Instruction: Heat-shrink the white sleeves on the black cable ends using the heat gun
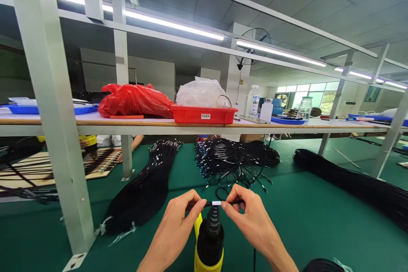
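Left hand and right hand pinch the cable crosswise. Between their fingers, its white sleeve lies just over the nozzle.

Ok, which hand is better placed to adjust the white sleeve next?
Probably the right hand: its thumb sits right beside the white sleeve, while the left hand pinches black cable farther off.

Grn tabletop, wht shelf above, strip lts, gry ceiling, bk windows.
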A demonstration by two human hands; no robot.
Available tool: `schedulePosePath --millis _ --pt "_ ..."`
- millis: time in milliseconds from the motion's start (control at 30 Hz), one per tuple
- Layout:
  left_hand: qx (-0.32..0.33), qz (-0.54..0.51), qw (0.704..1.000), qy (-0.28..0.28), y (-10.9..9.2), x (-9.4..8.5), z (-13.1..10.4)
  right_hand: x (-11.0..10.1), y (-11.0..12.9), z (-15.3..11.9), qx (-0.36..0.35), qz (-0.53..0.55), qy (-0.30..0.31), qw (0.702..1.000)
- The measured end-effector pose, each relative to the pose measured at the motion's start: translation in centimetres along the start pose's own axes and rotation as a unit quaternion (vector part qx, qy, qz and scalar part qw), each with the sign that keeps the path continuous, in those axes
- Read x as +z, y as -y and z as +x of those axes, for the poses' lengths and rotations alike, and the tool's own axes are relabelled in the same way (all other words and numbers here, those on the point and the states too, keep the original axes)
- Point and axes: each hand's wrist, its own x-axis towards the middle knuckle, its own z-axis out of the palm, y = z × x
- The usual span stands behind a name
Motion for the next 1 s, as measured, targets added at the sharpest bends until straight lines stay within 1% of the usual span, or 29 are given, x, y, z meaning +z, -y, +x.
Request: schedulePosePath --millis 300,433,567,667,833,1000 --pt "-0.007 -0.016 1.0 0.004 -0.6 -0.5 0.0 0.2 -0.3 0.2 0.001 0.001 0.001 1.0" --pt "-0.001 -0.023 1.0 0.004 -0.8 -0.6 0.0 0.1 -0.3 0.0 0.005 0.006 0.002 1.0" --pt "0.009 -0.029 1.0 0.0 -0.9 -0.6 0.1 -0.3 -0.8 -0.3 -0.023 -0.001 0.01 1.0" --pt "0.008 -0.014 1.0 -0.001 -0.9 -0.5 0.1 -0.4 -1.1 -0.4 -0.042 -0.007 0.01 0.999" --pt "0.005 0.062 0.998 -0.013 -0.6 -0.3 0.1 -0.5 -1.1 -0.4 -0.055 0.023 0.005 0.998" --pt "0.028 0.053 0.998 -0.021 -0.3 -0.1 0.2 -0.5 -1.1 -0.3 -0.053 0.046 0.013 0.997"
